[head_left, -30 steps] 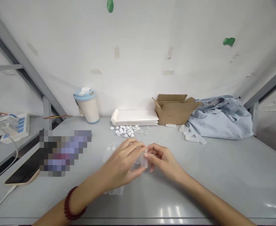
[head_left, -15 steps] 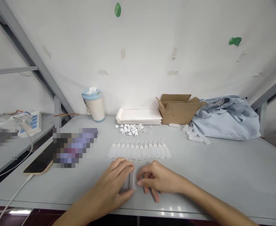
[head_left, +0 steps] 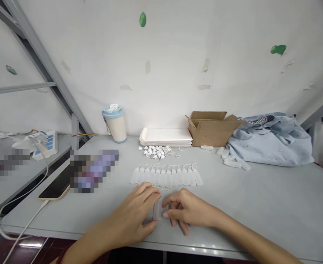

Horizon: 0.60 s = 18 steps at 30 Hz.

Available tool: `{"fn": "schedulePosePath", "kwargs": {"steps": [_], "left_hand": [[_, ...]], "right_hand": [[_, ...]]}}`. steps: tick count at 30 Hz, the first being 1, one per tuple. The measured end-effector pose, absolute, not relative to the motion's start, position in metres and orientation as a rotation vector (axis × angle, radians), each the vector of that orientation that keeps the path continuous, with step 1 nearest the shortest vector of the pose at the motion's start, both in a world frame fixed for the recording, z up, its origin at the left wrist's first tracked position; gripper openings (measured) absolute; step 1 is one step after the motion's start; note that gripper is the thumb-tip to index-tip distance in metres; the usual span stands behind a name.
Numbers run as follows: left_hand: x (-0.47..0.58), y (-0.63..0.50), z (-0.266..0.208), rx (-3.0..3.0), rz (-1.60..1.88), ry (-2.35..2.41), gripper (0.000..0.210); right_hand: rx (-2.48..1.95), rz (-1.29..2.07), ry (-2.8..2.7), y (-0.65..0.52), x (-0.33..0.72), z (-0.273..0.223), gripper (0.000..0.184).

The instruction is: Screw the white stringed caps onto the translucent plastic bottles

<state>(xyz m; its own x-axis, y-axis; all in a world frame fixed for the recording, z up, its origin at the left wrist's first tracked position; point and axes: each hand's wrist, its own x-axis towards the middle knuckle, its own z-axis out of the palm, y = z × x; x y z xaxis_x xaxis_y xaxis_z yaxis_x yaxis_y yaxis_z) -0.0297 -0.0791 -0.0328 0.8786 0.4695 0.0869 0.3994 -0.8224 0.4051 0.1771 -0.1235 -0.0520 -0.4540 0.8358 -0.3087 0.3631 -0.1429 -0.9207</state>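
Note:
My left hand (head_left: 142, 207) rests at the front of the grey table, closed round a clear plastic piece (head_left: 157, 211) that lies between thumb and fingertips. Most of that piece is hidden by the hand. Just right of it, my right hand (head_left: 182, 211) has bent fingers, with thumb and forefinger apart and nothing visible between them. Beyond both hands lies a neat row of translucent white plastic bottles (head_left: 167, 178), with thin loops at their far ends. Behind the row is a heap of small white caps (head_left: 155, 151) with a few loose rings.
Further back stand a lidded cup (head_left: 115, 126), a stack of white trays (head_left: 167, 135) and an open cardboard box (head_left: 215, 130). Loose translucent bottles (head_left: 233, 161) lie beside a light blue cloth bag (head_left: 271, 143). A phone (head_left: 55, 187) with a white cable is at left.
The view has shifted, so the table things appear a little further right. Both hands keep nearly the same pose, the left still holding the clear piece.

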Motion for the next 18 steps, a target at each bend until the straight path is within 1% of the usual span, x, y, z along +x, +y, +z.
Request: {"fn": "schedulePosePath", "kwargs": {"steps": [5, 9, 11, 13, 16, 18], "left_hand": [[-0.032, -0.077, -0.032, 2.654, 0.24, 0.655, 0.033], [-0.033, -0.074, -0.027, 2.656, 0.266, 0.659, 0.043], [-0.031, -0.069, -0.023, 2.665, 0.299, 0.657, 0.042], [-0.024, -0.059, -0.019, 2.671, 0.35, 0.657, 0.036], [-0.003, -0.033, -0.017, 2.676, 0.437, 0.687, 0.025], [0.018, -0.01, -0.017, 2.682, 0.468, 0.718, 0.022]], "right_hand": [[-1.352, 1.566, -1.756, -0.123, 0.178, -0.052, 0.028], [-1.339, 1.523, -1.773, -0.122, 0.182, -0.046, 0.027], [-1.332, 1.502, -1.771, -0.121, 0.186, -0.042, 0.025], [-1.343, 1.439, -1.76, -0.118, 0.192, -0.038, 0.025], [-1.449, 1.188, -1.746, -0.109, 0.211, -0.033, 0.026], [-1.615, 0.853, -1.788, -0.101, 0.231, -0.031, 0.025]]}}
